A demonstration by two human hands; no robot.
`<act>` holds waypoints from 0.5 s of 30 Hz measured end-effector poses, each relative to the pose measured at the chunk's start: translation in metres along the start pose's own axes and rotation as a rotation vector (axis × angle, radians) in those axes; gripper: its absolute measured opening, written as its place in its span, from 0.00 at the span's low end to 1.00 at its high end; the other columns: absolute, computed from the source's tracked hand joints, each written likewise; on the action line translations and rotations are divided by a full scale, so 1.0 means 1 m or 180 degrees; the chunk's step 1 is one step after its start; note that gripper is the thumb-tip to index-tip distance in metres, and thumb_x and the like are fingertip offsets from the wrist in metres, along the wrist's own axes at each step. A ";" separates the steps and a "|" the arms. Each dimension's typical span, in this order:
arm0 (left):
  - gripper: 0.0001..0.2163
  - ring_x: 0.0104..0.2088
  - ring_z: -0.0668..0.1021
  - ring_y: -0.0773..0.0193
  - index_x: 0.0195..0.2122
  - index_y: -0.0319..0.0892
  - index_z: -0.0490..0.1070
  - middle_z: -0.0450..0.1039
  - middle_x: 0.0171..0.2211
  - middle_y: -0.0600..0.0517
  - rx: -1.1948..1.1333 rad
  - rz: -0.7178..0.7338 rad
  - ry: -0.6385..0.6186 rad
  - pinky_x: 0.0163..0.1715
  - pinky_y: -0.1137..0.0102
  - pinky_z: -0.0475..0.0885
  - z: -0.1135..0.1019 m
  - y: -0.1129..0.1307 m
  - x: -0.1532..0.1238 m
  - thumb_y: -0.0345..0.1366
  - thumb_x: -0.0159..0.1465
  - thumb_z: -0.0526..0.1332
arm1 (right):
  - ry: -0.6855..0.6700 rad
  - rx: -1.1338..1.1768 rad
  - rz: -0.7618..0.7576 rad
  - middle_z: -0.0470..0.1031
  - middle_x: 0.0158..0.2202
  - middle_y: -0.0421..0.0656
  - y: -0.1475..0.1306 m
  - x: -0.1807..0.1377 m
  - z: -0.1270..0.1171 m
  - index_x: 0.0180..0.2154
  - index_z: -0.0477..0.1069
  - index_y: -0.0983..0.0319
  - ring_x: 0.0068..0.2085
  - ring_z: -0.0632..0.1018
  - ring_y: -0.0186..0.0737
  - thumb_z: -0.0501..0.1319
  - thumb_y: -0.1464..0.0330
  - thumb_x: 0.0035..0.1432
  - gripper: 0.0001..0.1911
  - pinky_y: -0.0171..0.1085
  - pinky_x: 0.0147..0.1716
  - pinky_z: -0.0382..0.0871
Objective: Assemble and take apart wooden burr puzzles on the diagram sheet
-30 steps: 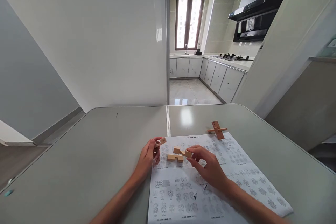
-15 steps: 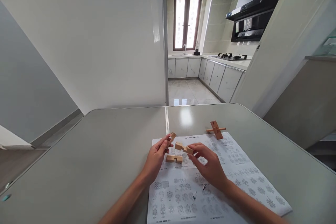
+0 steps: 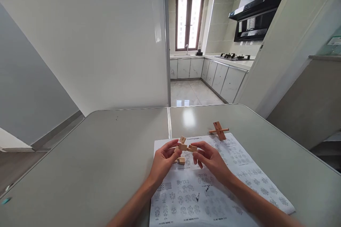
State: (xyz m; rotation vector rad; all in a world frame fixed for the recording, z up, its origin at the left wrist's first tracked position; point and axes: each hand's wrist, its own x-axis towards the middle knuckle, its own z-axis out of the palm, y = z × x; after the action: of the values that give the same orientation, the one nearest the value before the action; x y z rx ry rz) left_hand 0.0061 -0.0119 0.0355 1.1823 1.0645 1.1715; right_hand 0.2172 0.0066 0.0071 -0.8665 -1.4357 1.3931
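Observation:
My left hand [image 3: 165,159] is closed on a small notched wooden block [image 3: 182,139], held tilted with its marked end up. A second notched wooden block [image 3: 192,148] lies crosswise against it, pinched at its right end by my right hand [image 3: 211,158]. The two blocks meet at their middles; whether the notches interlock I cannot tell. Below them a third notched block [image 3: 182,161] rests on the printed sheet [image 3: 186,173], partly covered by my left fingers.
Beyond the sheet's far edge stands a cross-shaped wooden assembly [image 3: 218,132] of a flat piece and a rod. The sheet bears rows of printed diagrams and lies on a pale table [image 3: 106,170]. A small teal object [image 3: 6,200] is at the table's left edge.
My hands have come closer together. The block in my left hand has moved right and now meets the one in my right hand. My left fingers now cover part of the third block.

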 end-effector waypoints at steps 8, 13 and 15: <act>0.16 0.37 0.81 0.59 0.42 0.42 0.77 0.81 0.40 0.48 0.0744 0.0419 0.0016 0.37 0.67 0.77 0.007 -0.011 -0.005 0.43 0.57 0.75 | -0.0452 0.0116 0.0036 0.75 0.39 0.43 0.006 0.000 0.001 0.45 0.79 0.57 0.27 0.70 0.33 0.68 0.52 0.61 0.18 0.35 0.26 0.69; 0.12 0.37 0.82 0.59 0.39 0.43 0.76 0.81 0.39 0.50 0.1031 0.0761 -0.0048 0.39 0.67 0.77 0.010 -0.007 -0.010 0.42 0.59 0.74 | -0.0544 0.0117 0.0114 0.61 0.66 0.47 0.005 0.000 -0.001 0.47 0.80 0.53 0.26 0.70 0.26 0.67 0.52 0.61 0.17 0.37 0.29 0.74; 0.11 0.37 0.83 0.60 0.38 0.44 0.75 0.81 0.38 0.51 0.1077 0.0886 -0.0100 0.39 0.68 0.77 0.010 -0.006 -0.011 0.41 0.60 0.73 | -0.0608 0.0225 0.0184 0.61 0.67 0.46 0.003 0.000 -0.001 0.48 0.80 0.52 0.27 0.71 0.27 0.67 0.52 0.62 0.17 0.37 0.30 0.74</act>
State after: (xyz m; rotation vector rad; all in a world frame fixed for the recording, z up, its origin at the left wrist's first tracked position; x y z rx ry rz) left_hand 0.0155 -0.0235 0.0301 1.6499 1.1284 1.2082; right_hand 0.2176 0.0075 0.0040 -0.7513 -1.5038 1.5960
